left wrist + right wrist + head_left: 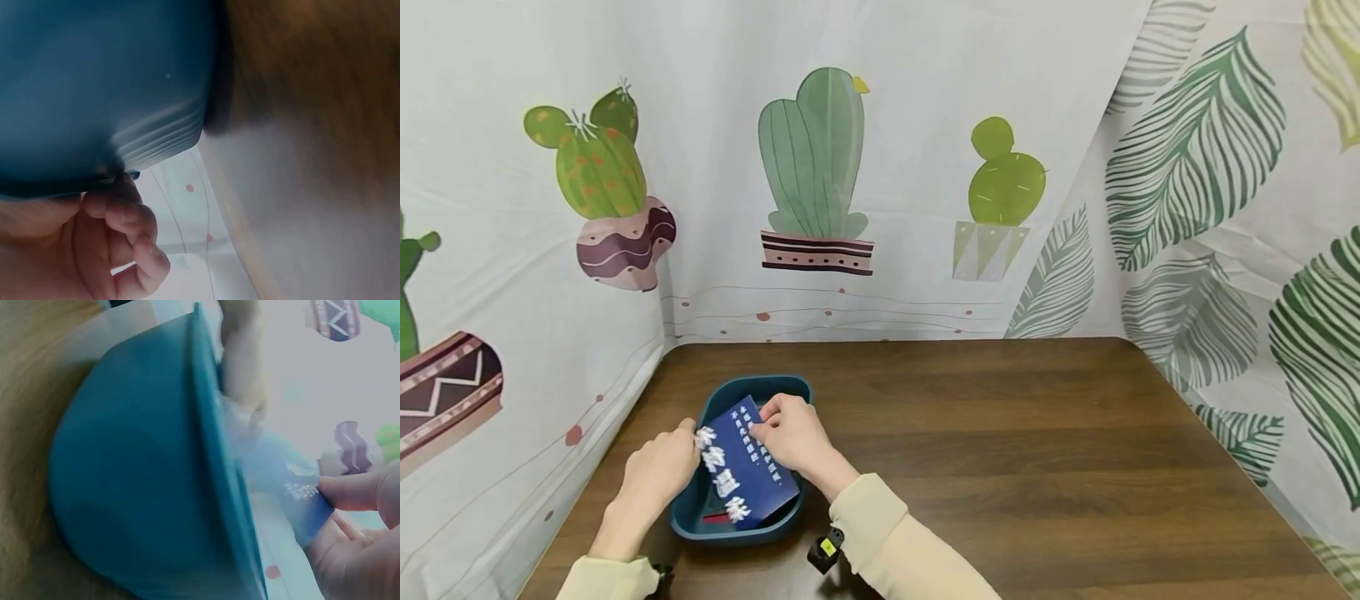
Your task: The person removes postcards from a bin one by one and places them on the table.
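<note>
A dark teal plastic basin [730, 539] stands at the left of the wooden table. My left hand [658, 465] grips its left rim; in the left wrist view, the fingers [130, 215] curl at the edge. Between the thumb and fingers of my right hand [796, 433] is a dark blue card or booklet cover [747, 471] with white Chinese characters. It lies tilted over the basin's opening, partly inside, and hides most of what is beneath. The right wrist view shows the thumb pressed on the card's [306, 500] corner. Part of a red item [717, 518] shows below it in the basin.
The brown wooden table [1000, 467] extends to the right of the basin. White cloth [910, 167] printed with cacti and leaves hangs behind and along both sides. A black wrist camera [826, 550] sits at the right cuff, close over the table.
</note>
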Action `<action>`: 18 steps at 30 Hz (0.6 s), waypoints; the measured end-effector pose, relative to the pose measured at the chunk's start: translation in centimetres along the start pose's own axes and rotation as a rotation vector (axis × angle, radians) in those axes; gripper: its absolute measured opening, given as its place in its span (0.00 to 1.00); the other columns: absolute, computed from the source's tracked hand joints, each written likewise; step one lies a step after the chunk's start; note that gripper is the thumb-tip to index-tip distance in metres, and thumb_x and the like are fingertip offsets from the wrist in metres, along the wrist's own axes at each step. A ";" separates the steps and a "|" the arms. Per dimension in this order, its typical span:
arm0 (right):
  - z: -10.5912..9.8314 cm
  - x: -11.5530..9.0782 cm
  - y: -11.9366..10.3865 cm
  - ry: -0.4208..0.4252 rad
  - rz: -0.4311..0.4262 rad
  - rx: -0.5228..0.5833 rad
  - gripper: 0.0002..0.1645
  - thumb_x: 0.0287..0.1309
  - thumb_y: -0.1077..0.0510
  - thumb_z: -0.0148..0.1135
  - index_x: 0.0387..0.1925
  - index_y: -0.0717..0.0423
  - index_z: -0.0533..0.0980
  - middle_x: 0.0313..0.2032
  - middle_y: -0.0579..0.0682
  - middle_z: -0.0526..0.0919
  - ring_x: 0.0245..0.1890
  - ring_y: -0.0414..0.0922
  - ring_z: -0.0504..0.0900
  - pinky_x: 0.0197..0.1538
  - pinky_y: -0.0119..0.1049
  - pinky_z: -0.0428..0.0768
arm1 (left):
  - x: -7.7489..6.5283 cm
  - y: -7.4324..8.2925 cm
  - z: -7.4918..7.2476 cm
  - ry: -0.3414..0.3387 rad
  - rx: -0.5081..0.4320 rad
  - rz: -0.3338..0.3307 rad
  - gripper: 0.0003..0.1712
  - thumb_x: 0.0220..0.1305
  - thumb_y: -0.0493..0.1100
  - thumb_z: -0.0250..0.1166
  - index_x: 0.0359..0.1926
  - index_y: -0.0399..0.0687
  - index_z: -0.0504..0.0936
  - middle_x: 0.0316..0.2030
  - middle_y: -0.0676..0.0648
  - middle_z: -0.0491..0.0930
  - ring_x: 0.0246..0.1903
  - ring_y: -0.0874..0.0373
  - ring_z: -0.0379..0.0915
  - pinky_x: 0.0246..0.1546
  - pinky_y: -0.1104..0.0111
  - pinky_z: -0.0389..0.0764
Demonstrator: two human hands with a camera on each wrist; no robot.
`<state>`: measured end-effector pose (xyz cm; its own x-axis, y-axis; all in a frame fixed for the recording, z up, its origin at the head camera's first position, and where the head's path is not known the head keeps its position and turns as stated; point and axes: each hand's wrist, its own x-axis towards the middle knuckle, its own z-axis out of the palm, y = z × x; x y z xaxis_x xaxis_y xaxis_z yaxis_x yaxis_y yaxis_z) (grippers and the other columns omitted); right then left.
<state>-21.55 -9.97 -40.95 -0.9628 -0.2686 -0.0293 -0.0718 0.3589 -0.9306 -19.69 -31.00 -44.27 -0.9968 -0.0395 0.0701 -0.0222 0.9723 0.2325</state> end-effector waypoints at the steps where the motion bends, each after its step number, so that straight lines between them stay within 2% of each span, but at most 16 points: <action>1: -0.4 -0.2 0.0 0.000 -0.002 0.027 0.08 0.61 0.58 0.67 0.32 0.52 0.74 0.24 0.44 0.80 0.23 0.39 0.78 0.27 0.34 0.79 | 0.0 0.0 0.0 0.002 -0.002 0.002 0.16 0.71 0.42 0.51 0.46 0.29 0.72 0.32 0.27 0.78 0.28 0.32 0.76 0.25 0.43 0.74; 6: -2.3 -0.7 0.5 0.008 0.013 0.184 0.07 0.63 0.60 0.64 0.34 0.54 0.73 0.24 0.47 0.81 0.22 0.43 0.79 0.26 0.37 0.80 | 0.1 -0.1 0.1 -0.002 -0.015 -0.008 0.18 0.73 0.45 0.52 0.43 0.30 0.72 0.31 0.29 0.78 0.28 0.33 0.76 0.26 0.43 0.74; 10: -4.2 -0.6 1.4 0.030 -0.022 0.271 0.07 0.63 0.63 0.63 0.35 0.58 0.71 0.25 0.50 0.81 0.22 0.44 0.80 0.26 0.37 0.80 | 0.2 -0.1 0.3 -0.014 -0.011 -0.027 0.20 0.73 0.47 0.52 0.44 0.29 0.72 0.32 0.29 0.78 0.29 0.33 0.76 0.29 0.43 0.75; 13: -5.7 -0.5 2.3 0.074 -0.049 0.302 0.07 0.63 0.65 0.62 0.35 0.60 0.71 0.24 0.51 0.79 0.22 0.43 0.78 0.26 0.36 0.78 | 0.2 -0.1 0.3 -0.007 -0.012 -0.027 0.20 0.73 0.47 0.52 0.45 0.29 0.73 0.33 0.28 0.78 0.30 0.32 0.76 0.29 0.42 0.75; 18: -8.0 -0.1 3.7 0.170 -0.043 0.340 0.07 0.60 0.68 0.62 0.35 0.64 0.71 0.23 0.51 0.76 0.22 0.42 0.75 0.26 0.33 0.74 | 0.1 -0.1 0.2 0.027 -0.024 -0.008 0.18 0.73 0.46 0.52 0.43 0.31 0.73 0.32 0.27 0.78 0.30 0.30 0.76 0.28 0.41 0.74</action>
<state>-23.83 -1.46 -41.44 -0.9923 -0.1151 0.0466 -0.0499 0.0256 -0.9984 -19.81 -31.00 -44.52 -0.9940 -0.0539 0.0946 -0.0280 0.9661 0.2568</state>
